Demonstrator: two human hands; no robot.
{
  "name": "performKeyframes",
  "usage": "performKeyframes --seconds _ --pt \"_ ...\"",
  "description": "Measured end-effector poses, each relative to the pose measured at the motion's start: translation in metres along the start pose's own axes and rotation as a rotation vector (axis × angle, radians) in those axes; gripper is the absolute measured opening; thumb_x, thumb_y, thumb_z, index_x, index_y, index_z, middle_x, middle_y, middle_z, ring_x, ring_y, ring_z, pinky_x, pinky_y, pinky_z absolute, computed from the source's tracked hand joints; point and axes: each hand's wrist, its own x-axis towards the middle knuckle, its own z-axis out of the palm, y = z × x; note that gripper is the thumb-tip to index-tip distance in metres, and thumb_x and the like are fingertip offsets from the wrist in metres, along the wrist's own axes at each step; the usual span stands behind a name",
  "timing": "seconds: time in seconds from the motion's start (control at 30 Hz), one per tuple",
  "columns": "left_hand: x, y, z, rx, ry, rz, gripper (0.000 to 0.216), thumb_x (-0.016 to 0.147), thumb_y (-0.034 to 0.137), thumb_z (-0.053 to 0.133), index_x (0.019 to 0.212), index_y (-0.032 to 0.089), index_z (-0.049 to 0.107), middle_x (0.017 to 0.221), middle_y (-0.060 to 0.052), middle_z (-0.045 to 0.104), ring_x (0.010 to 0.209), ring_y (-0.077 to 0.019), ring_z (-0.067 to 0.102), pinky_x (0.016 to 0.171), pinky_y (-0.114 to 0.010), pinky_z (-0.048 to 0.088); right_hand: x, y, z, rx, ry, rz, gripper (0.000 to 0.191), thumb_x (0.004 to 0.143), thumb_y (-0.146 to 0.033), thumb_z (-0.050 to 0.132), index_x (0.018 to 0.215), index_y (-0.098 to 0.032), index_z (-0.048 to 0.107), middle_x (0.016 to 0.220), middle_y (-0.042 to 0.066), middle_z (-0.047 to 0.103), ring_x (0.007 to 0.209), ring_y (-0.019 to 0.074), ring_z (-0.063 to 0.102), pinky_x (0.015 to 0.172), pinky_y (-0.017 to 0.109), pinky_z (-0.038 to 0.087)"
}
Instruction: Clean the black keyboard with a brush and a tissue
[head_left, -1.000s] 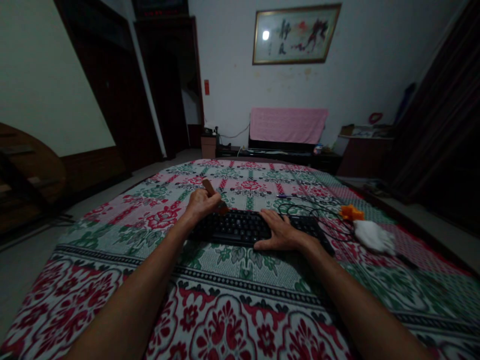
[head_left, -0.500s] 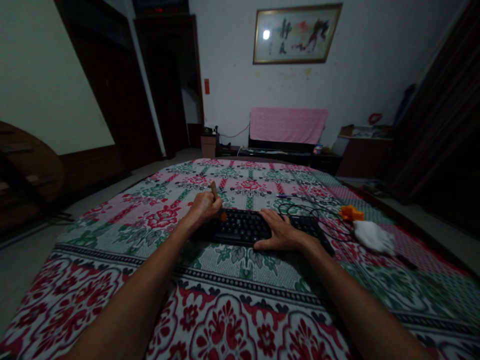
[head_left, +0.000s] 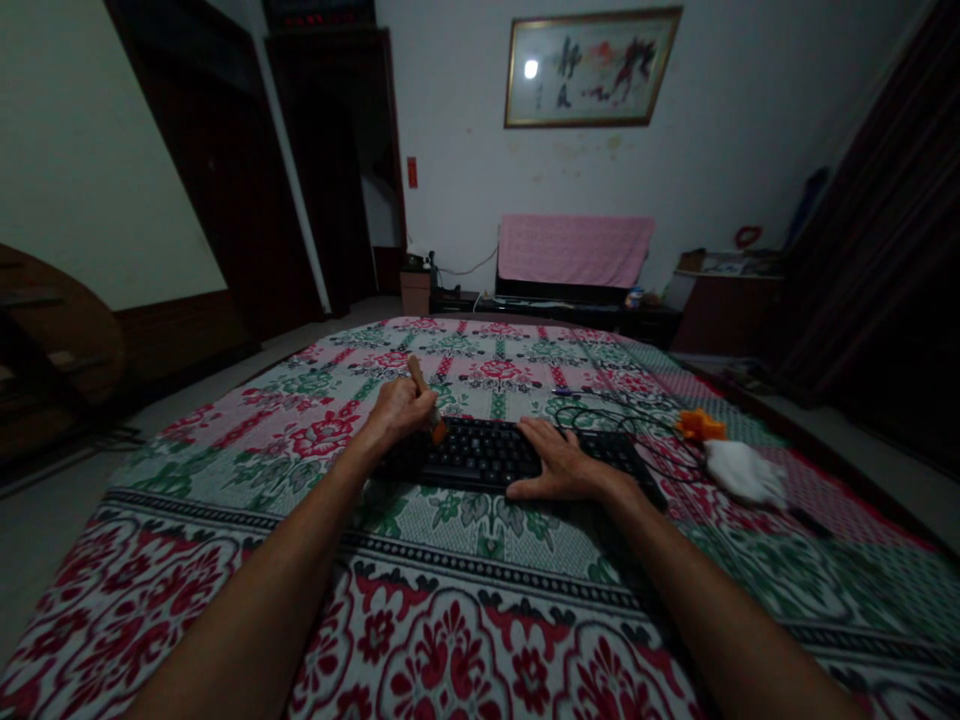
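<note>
A black keyboard lies on the patterned bedspread in front of me. My left hand is closed around a small brush with a wooden handle and an orange tip. The handle sticks up above the fist, and the tip points down at the keys on the keyboard's left part. My right hand rests flat, fingers spread, over the keyboard's right half, with the thumb along its near edge. That hand covers some of the keys.
A black cable curls behind the keyboard's right end, near a thin pen-like item. Farther right lie an orange object and a white cloth-like bundle with a dark stick-like part. A pink cloth hangs at the far wall.
My left hand has shifted slightly left with the brush, whose handle now leans more to the left and whose orange tip shows more. My right hand stays in place.
</note>
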Motion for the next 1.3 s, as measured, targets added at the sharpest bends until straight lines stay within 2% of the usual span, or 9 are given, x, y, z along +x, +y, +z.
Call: performKeyframes --seconds 0.1,0.23,0.4,0.6,0.73,0.8,0.9,1.07,1.3 --pt "0.000 0.000 0.006 -0.038 0.059 0.019 0.039 0.079 0.039 0.042 0.067 0.012 0.068 0.062 -0.008 0.067 0.061 -0.0177 0.061 0.050 -0.022 0.037 0.000 0.000 0.000 -0.001 -0.002 -0.002 0.113 0.055 -0.074 0.062 0.145 -0.019 0.018 0.151 0.016 0.014 0.138 0.0368 0.007 0.108 0.061 0.001" --pt "-0.004 0.005 0.014 -0.036 0.044 0.057 0.040 0.081 0.037 0.040 0.067 0.012 0.068 0.064 -0.009 0.068 0.062 -0.0164 0.061 0.052 -0.022 0.038 0.000 0.001 0.000 -0.003 -0.008 0.000 0.115 0.055 -0.075 0.061 0.145 -0.018 0.017 0.151 0.017 0.014 0.138 0.0374 0.006 0.108 0.062 0.000" --pt "-0.006 0.008 0.005 -0.015 -0.047 0.039 0.033 0.077 0.030 0.043 0.066 0.012 0.068 0.062 -0.009 0.067 0.060 -0.0169 0.061 0.053 -0.023 0.038 0.000 0.000 0.000 0.001 -0.006 0.003 0.116 0.054 -0.075 0.061 0.145 -0.018 0.016 0.151 0.016 0.013 0.138 0.0380 0.006 0.108 0.061 0.000" --pt "-0.006 0.009 0.004 0.035 0.042 0.049 0.039 0.081 0.036 0.041 0.069 0.012 0.069 0.068 -0.009 0.069 0.064 -0.0175 0.061 0.053 -0.023 0.037 0.000 0.000 0.000 -0.012 -0.014 0.009 0.116 0.055 -0.076 0.059 0.145 -0.018 0.015 0.152 0.015 0.013 0.139 0.0361 0.006 0.109 0.060 0.000" --pt "-0.006 0.008 0.001 0.074 -0.032 0.062 0.035 0.080 0.033 0.043 0.068 0.012 0.068 0.064 -0.008 0.068 0.063 -0.0169 0.062 0.053 -0.022 0.038 0.000 0.001 0.000 -0.008 -0.008 0.000 0.115 0.055 -0.075 0.060 0.145 -0.019 0.016 0.152 0.015 0.014 0.138 0.0368 0.006 0.108 0.061 0.000" --pt "-0.004 0.004 -0.003 0.034 -0.073 0.038 0.033 0.079 0.033 0.045 0.068 0.013 0.068 0.059 -0.007 0.067 0.060 -0.0168 0.061 0.052 -0.022 0.038 0.000 0.000 -0.001 0.001 -0.013 0.002 0.115 0.055 -0.075 0.061 0.145 -0.019 0.017 0.151 0.016 0.014 0.138 0.0374 0.006 0.108 0.062 0.000" --pt "0.001 -0.005 -0.006 -0.104 -0.058 0.000 0.035 0.079 0.039 0.046 0.073 0.013 0.069 0.055 -0.005 0.066 0.056 -0.0158 0.061 0.050 -0.021 0.040 -0.001 -0.001 -0.001 0.003 -0.016 0.001 0.114 0.055 -0.074 0.061 0.145 -0.019 0.017 0.152 0.015 0.013 0.138 0.0374 0.006 0.108 0.062 0.000" --pt "0.006 -0.012 -0.001 -0.360 -0.071 -0.033 0.034 0.078 0.040 0.047 0.077 0.013 0.068 0.061 -0.005 0.068 0.052 -0.0135 0.060 0.047 -0.020 0.042 0.000 -0.001 -0.001 -0.008 -0.014 0.008 0.116 0.055 -0.075 0.061 0.145 -0.017 0.016 0.152 0.016 0.013 0.138 0.0371 0.006 0.108 0.062 0.001" --pt "0.007 -0.008 -0.002 -0.228 -0.032 -0.060 0.023 0.070 0.031 0.053 0.066 0.014 0.068 0.056 -0.004 0.065 0.055 -0.0156 0.060 0.050 -0.022 0.043 -0.001 -0.001 -0.002 -0.011 -0.022 0.008 0.117 0.055 -0.076 0.060 0.145 -0.017 0.016 0.151 0.016 0.013 0.139 0.0367 0.005 0.108 0.062 0.000"
